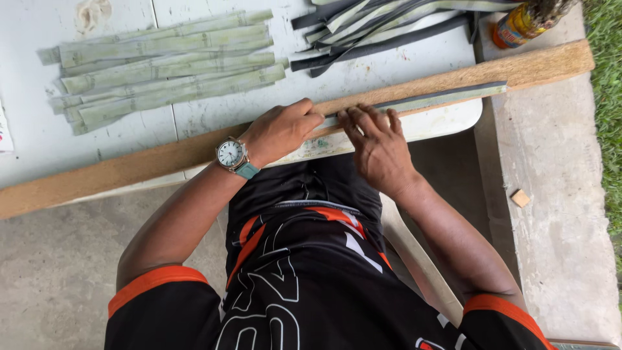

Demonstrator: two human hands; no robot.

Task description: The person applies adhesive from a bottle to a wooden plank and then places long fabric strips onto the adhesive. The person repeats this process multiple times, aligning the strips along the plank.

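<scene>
Concrete floor fills the lower frame, grass runs down the right edge, and your white table [39, 142] takes up the top. Across it, running diagonally, lies the long wooden plank [129, 165]. On that, right of centre, sits the grey-green leaf strip [440, 98]. Upper left has a pile of pale green strips [168, 61], upper middle a darker bunch [382, 26]. Your left hand [282, 129], curled into a loose fist, pins the strip's near end. Your right hand [379, 146] has its fingers spread flat on it. Top right, there's a small bottle [525, 23].
</scene>
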